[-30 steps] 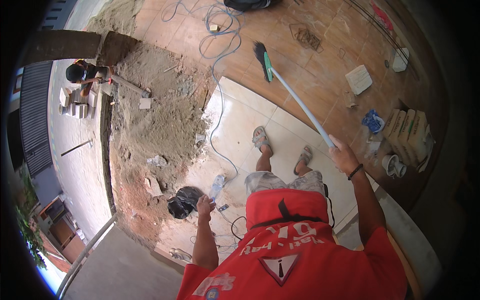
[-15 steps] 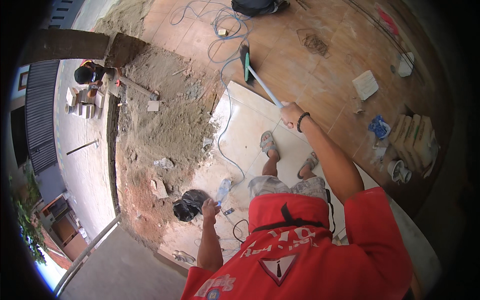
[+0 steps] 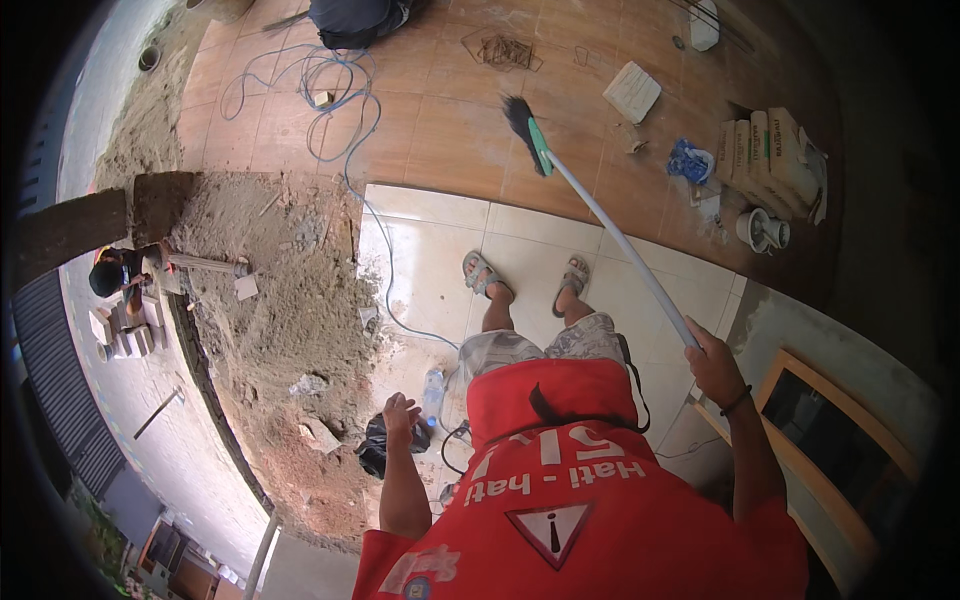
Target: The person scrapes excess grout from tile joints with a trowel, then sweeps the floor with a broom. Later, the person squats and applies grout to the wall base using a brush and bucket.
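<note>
My right hand [image 3: 714,368] is closed round the upper end of a broom's pale grey handle [image 3: 622,238]. The broom's green head and black bristles [image 3: 521,122] rest far ahead on the brown tiles. My left hand [image 3: 400,415] hangs at my left side with its fingers loosely bent and apart, holding nothing that I can see. Below it in the picture, a black plastic bag [image 3: 374,447] lies on the floor, and a clear plastic bottle [image 3: 433,396] is just to the right.
Blue cable [image 3: 352,150] loops over the tiles and runs back towards my feet. Sandy rubble [image 3: 270,330] borders the left. Stacked paper sacks [image 3: 765,160], a white block [image 3: 632,93] and bent wire [image 3: 503,50] stand or lie farther off. A person [image 3: 118,275] crouches at far left.
My right hand has drawn back towards my right side, so more of the broom's handle shows. The view has turned to the right, and my left hand has shifted slightly left.
</note>
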Available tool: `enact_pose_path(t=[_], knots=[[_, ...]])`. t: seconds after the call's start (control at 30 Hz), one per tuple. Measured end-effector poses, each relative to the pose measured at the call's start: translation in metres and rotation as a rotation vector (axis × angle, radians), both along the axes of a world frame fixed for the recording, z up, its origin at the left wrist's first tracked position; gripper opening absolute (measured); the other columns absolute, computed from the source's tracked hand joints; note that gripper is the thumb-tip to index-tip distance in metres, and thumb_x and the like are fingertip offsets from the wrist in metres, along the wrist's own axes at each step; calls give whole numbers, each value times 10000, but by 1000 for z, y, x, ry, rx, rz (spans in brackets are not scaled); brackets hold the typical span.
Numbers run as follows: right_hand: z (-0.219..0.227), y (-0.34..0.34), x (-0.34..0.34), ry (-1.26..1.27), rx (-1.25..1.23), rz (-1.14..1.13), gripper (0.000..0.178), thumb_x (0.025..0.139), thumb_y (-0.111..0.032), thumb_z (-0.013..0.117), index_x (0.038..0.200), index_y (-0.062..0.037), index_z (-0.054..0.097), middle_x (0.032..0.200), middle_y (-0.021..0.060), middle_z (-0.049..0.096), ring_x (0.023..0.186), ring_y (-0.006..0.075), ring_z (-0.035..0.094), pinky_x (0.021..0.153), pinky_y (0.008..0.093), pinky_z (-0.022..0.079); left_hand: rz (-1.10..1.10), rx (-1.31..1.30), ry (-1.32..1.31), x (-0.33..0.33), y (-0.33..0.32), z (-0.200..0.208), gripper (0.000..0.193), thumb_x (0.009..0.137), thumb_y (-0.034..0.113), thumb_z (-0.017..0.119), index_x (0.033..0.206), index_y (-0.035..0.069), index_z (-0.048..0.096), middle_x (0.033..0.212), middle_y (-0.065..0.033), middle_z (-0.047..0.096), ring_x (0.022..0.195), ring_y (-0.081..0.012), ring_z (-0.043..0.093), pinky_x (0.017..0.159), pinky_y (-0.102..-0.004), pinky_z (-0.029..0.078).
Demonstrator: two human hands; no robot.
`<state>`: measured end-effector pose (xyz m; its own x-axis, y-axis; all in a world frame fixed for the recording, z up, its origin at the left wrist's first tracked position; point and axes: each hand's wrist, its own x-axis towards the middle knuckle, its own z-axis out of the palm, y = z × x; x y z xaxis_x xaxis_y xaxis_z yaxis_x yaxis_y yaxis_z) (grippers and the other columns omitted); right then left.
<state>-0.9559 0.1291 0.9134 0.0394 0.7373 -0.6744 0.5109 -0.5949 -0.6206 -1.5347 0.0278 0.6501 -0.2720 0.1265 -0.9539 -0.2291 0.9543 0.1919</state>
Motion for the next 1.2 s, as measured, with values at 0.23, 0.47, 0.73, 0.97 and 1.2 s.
enact_pose_path(t=[0.23, 0.47, 0.73, 0.97, 1.2], knots=[[22, -72, 57, -619, -620, -186, 466, 945, -288, 444, 1326, -29, 372, 1392, 121, 347, 1295, 242, 305, 1077, 358, 237, -149, 205, 15, -10, 101, 5, 409, 959, 277, 442, 1313, 78, 387, 1057, -142, 590, 801, -239, 630, 629, -317, 514], [-165, -140, 167, -661, -402, 212, 284, 867, -198, 487, 1090, -25, 510, 1149, 147, 487, 1087, 261, 449, 936, 369, 343, -279, 269, 103, -17, 97, 20, 406, 954, 283, 456, 1305, 85, 407, 1024, -138, 603, 778, -236, 628, 639, -332, 508], [-224, -130, 22, -593, 82, 945, 158, 777, -94, 537, 822, -19, 668, 872, 176, 647, 849, 284, 614, 775, 381, 465, -329, 144, 83, 11, -6, 21, 423, 924, 276, 480, 1276, 46, 432, 993, -156, 614, 671, -225, 622, 565, -314, 493], [-160, -3, -112, -317, 313, 1122, 160, 726, -145, 556, 709, -65, 694, 801, 157, 671, 767, 304, 647, 775, 370, 494, -323, 79, -58, 28, -50, 0, 434, 944, 266, 450, 1313, 43, 399, 1013, -163, 612, 700, -235, 633, 559, -317, 492], [-200, 107, -215, 44, 254, 977, 183, 767, -205, 573, 819, -68, 683, 773, 138, 653, 761, 298, 634, 756, 377, 509, -231, 121, 63, -31, -4, 8, 428, 951, 263, 441, 1320, 53, 392, 1042, -164, 599, 749, -243, 635, 584, -318, 494]])
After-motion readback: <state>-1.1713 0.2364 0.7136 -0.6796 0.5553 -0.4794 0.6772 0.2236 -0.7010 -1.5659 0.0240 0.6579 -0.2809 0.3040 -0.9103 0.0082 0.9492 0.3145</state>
